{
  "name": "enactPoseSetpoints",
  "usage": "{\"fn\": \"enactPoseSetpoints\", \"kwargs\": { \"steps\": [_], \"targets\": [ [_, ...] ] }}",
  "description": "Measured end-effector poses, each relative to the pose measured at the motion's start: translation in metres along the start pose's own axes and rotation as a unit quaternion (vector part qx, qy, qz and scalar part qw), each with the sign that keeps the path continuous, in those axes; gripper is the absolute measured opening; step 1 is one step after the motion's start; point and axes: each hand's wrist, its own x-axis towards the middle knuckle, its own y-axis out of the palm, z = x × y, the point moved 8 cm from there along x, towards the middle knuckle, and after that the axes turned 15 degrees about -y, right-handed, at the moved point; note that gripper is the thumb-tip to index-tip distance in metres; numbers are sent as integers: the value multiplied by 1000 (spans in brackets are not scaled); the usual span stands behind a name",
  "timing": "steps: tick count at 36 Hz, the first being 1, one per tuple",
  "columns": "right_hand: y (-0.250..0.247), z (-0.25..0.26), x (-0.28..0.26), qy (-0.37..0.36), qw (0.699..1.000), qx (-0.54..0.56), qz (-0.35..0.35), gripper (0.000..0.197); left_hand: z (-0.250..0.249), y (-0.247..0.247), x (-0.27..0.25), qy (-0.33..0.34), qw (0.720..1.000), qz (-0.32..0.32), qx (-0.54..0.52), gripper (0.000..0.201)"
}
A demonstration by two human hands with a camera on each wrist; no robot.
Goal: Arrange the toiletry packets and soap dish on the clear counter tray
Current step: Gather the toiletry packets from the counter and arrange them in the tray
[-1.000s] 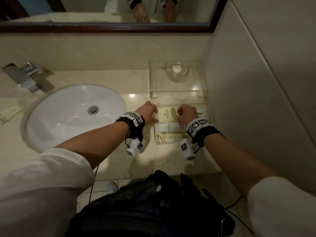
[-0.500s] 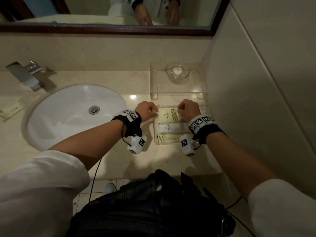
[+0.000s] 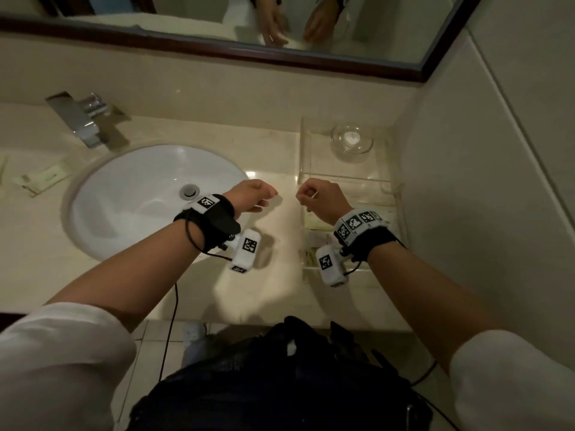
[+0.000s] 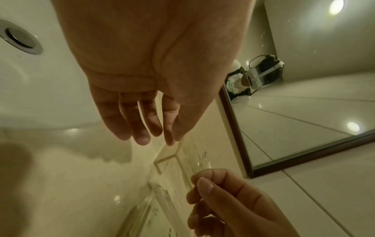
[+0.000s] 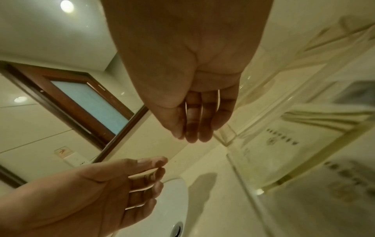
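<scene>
A clear counter tray (image 3: 400,231) stands at the right of the counter, against the wall. Pale yellow and white toiletry packets (image 3: 312,220) lie flat in its near section, partly hidden by my right wrist; the right wrist view shows their print (image 5: 284,142). A round glass soap dish (image 3: 351,140) sits in the far section. My left hand (image 3: 264,199) hovers above the counter between sink and tray, fingers relaxed and empty (image 4: 146,136). My right hand (image 3: 303,197) hovers over the tray's left edge, fingers loosely bent, holding nothing (image 5: 190,136).
A white sink basin (image 3: 149,194) and a chrome faucet (image 3: 84,119) fill the counter's left. One more packet (image 3: 43,178) lies left of the sink. A tiled wall (image 3: 466,181) bounds the tray's right. A black bag (image 3: 280,384) hangs in front of me.
Both hands were resting on the packets in the tray; they have let go, lifted and drawn left, and now hang above the counter.
</scene>
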Motion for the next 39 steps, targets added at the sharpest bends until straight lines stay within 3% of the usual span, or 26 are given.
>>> {"fn": "enactPoseSetpoints", "kwargs": {
  "steps": [6, 12, 24, 30, 39],
  "targets": [
    [37, 42, 21, -22, 999, 21, 33, 4, 22, -52, -14, -6, 999, -16, -38, 11],
    [91, 109, 56, -49, 996, 27, 65, 7, 50, -134, -35, -11, 997, -45, -57, 11],
    [220, 253, 126, -126, 984, 17, 127, 10, 133, -322, -75, -24, 981, -171, -88, 13],
    [270, 295, 151, -141, 980, -7, 141, 17, 183, -399, -82, -63, 954, -259, -140, 9],
    [319, 324, 182, -107, 977, -47, 178, 33, 230, -471, -78, -109, 925, -335, -146, 33]
  ]
}}
